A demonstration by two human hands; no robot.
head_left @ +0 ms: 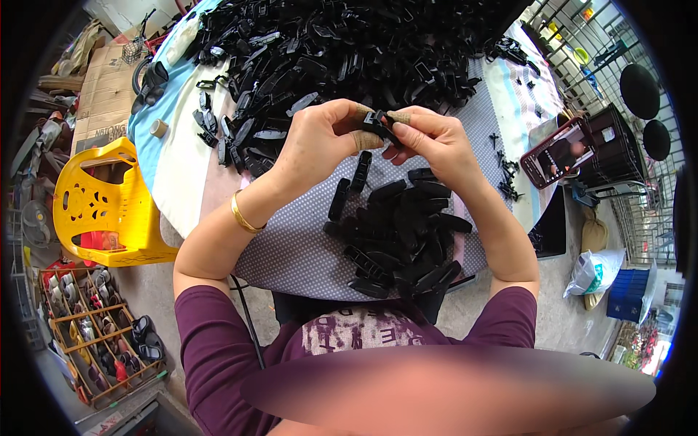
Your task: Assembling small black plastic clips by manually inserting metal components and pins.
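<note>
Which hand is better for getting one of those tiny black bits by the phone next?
Probably the right hand: the tiny black bits lie on its side, near the phone. The left hand is farther away. Both hands are on a black part, though.

On the table (291, 251), a heap of parts (327, 62) takes up the far side, a pile of parts (396, 225) the near side. Over its middle are the left hand (320, 142) and right hand (432, 142), a single part (376, 123) between them. A tape roll (158, 128) sits on its left, a phone (558, 152) at its right edge. A chair (138, 218) stands to its left, a shoe rack (86, 324) to its near left.
</note>
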